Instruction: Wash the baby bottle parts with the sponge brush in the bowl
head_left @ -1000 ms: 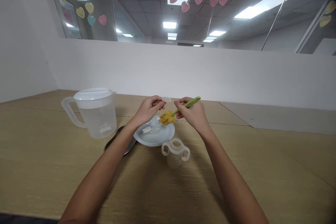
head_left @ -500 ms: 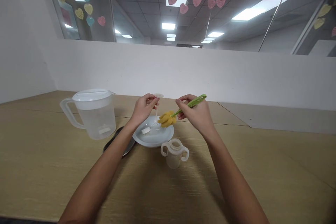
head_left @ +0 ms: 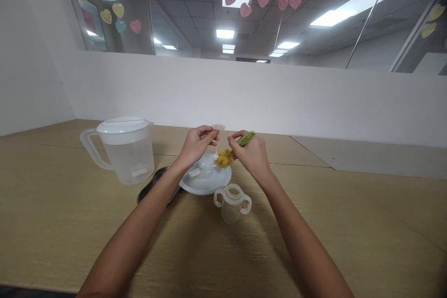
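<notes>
My left hand (head_left: 198,144) pinches a translucent straw top (head_left: 218,127), a disc with a thin straw hanging down to a small end piece. In my right hand (head_left: 252,157) is a green-handled cleaning brush (head_left: 223,159) with a yellow, petal-like sponge head. The sponge head is at the lower end of the straw and seems to touch it. Both are above a white bowl (head_left: 200,192) that holds a small white block (head_left: 194,173) and something clear. A clear two-handled cup (head_left: 231,212) stands upright and uncovered in front of the bowl.
A lidded translucent pitcher (head_left: 129,156) stands at the left, its handle facing left. Partly under my left forearm lies a dark metal kidney-shaped tray (head_left: 148,187), beside the bowl. A white wall (head_left: 223,93) with a window above rises behind the wooden table (head_left: 331,223).
My left hand has moved a little right with the straw top. My right hand has shifted left and tilted the brush, bringing the sponge to the straw's lower end.
</notes>
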A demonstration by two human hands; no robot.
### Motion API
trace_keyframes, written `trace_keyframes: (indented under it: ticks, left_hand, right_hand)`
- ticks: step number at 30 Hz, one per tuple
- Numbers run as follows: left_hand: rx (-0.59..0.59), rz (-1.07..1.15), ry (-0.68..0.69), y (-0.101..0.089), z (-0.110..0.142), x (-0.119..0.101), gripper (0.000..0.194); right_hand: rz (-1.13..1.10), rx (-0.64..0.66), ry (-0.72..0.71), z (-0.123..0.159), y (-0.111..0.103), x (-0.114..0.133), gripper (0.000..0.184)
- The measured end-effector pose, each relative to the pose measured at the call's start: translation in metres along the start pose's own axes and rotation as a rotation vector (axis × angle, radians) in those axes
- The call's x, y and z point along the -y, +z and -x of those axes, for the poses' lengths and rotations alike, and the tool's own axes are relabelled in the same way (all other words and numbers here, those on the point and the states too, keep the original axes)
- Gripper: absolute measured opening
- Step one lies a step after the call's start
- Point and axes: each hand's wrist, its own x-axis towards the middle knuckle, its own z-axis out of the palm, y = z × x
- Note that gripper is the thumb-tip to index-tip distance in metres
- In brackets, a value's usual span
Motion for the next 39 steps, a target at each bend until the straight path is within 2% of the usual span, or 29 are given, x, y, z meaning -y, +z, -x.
trace_keyframes:
  ticks: [5, 9, 11, 14, 17, 19, 21, 30, 34, 39]
  left_hand:
    - [-0.075, -0.025, -0.006, -0.021, -0.007, 0.002, 0.033]
    - [-0.179, -0.051, -0.068, -0.055, -0.011, -0.001, 0.031]
    - [-0.171, -0.116, -0.125, -0.076, -0.009, -0.003, 0.031]
    - [-0.056, -0.366, -0.257, -0.109, -0.005, -0.001, 0.029]
    - [0.166, -0.619, -0.611, -0.133, 0.000, 0.011, 0.024]
    - [0.282, -0.671, -0.852, -0.142, 0.002, 0.025, 0.021]
    - [0.325, -0.683, -0.955, -0.145, 0.004, 0.038, 0.023]
    - [0.428, -0.723, -1.113, -0.135, 0.006, 0.083, 0.031]
    - [0.482, -0.764, -1.152, -0.132, 0.004, 0.096, 0.030]
    - [0.525, -0.817, -1.147, -0.130, 0.004, 0.101, 0.027]
  right_hand:
    - [-0.020, -0.006, 0.021, -0.001, -0.007, -0.002, 0.022]
    - [-0.104, -0.025, 0.097, -0.001, -0.021, 0.004, 0.021]
    - [-0.116, -0.050, 0.115, -0.001, -0.029, 0.006, 0.020]
    - [-0.115, -0.097, 0.122, -0.001, -0.038, 0.007, 0.019]
    - [-0.126, -0.132, 0.122, -0.002, -0.045, 0.005, 0.021]
    - [-0.149, -0.145, 0.127, -0.003, -0.049, 0.003, 0.022]
    - [-0.173, -0.154, 0.137, -0.004, -0.052, 0.000, 0.023]
    - [-0.204, -0.168, 0.171, -0.009, -0.058, -0.007, 0.021]
    - [-0.193, -0.159, 0.189, -0.009, -0.058, -0.006, 0.019]
    - [-0.182, -0.131, 0.190, -0.008, -0.057, -0.005, 0.021]
